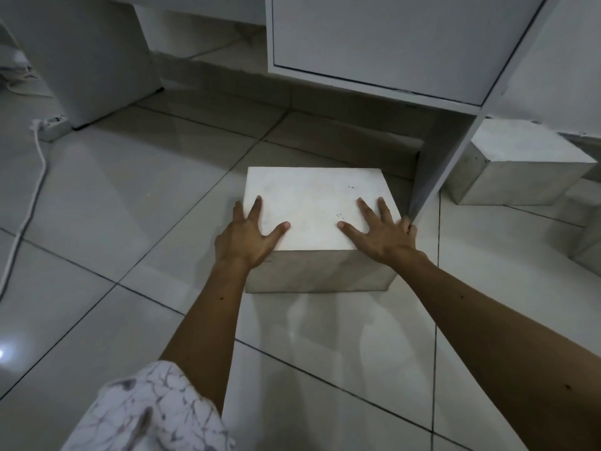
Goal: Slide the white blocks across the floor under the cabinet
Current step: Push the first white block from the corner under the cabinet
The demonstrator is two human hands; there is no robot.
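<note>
I can't see the far side of the block [312,203] under my hands. My left hand [248,234] covers its near left corner, and my right hand [383,234] wraps over the right edge, fingertips out of sight. The cabinet [374,43] runs off the top edge. Its leg [435,164] hides part of the second block [517,164]. A third block [590,245] is cut by the right edge. The cord [35,177] leaves the frame at left.
</note>
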